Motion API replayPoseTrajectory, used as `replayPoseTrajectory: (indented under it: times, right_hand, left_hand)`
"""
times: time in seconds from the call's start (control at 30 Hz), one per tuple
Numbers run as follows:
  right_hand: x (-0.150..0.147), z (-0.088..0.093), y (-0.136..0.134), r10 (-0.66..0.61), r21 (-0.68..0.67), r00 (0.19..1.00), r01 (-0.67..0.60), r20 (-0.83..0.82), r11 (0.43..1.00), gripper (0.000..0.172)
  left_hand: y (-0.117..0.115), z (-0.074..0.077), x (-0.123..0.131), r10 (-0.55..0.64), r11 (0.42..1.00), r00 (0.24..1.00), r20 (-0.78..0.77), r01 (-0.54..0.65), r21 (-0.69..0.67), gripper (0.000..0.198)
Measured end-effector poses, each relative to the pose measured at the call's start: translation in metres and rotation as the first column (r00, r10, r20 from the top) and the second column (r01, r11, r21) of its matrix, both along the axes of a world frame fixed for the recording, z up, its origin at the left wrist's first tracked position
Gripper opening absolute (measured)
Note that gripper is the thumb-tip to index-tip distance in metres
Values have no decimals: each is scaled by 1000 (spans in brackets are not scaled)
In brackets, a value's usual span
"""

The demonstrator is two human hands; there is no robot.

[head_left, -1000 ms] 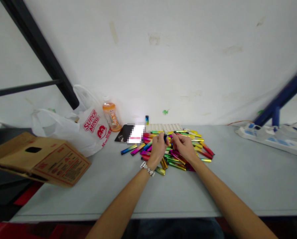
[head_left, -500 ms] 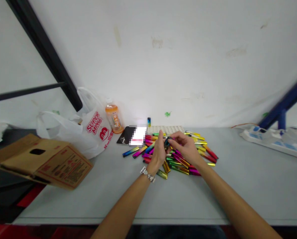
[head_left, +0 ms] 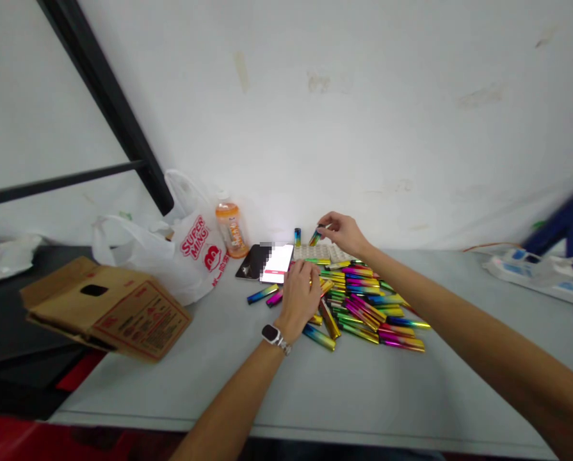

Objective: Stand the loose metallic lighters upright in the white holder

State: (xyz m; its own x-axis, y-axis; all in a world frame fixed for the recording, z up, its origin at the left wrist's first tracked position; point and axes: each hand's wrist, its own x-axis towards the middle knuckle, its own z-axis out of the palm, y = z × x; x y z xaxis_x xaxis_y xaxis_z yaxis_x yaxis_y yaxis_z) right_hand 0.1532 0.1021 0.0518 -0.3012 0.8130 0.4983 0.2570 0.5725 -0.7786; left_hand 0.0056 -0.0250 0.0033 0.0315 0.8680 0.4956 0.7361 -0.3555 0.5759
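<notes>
A heap of shiny rainbow-coloured sticks [head_left: 363, 307] lies on the grey table [head_left: 267, 378]. My right hand [head_left: 346, 232] reaches to the back and pinches one short coloured stick [head_left: 315, 238] over a white perforated tray [head_left: 315, 251] by the wall. Another stick [head_left: 297, 236] stands upright at the tray's left end. My left hand [head_left: 301, 294], with a watch on its wrist, rests curled on the left side of the heap, fingers closed on sticks there.
A phone [head_left: 277, 262] with a lit screen lies left of the tray, beside an orange drink bottle [head_left: 232, 230]. A white plastic bag [head_left: 180, 250] and a cardboard box [head_left: 108, 307] sit at left. A white power strip [head_left: 531, 272] lies at right.
My hands, which were together over the heap on one small piece, have parted. The right hand has moved back to the tray with a stick; the left has dropped onto the heap.
</notes>
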Motion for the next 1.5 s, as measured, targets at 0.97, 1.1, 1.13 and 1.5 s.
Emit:
replayPoseTrajectory:
  times: [0.97,1.1,1.13,1.5]
  right_hand:
    - [-53,-33,52,-173,283,927,77,332,956,14]
    - [-53,-36,53,-208,331,918,91,338,939,15]
    - [-53,-36,53,-218,329,911,98,351,939,15]
    - [-46,-29,34,-373,354,724,189,580,916,28]
  left_hand:
    - [-1,-12,-14,-176,980,971,-165,156,-124,4]
    - [1,-14,-17,-244,965,957,-157,223,-137,8]
    - [2,-15,-18,-250,964,955,-158,229,-137,10]
    - [2,-16,-17,-235,969,957,-168,218,-115,12]
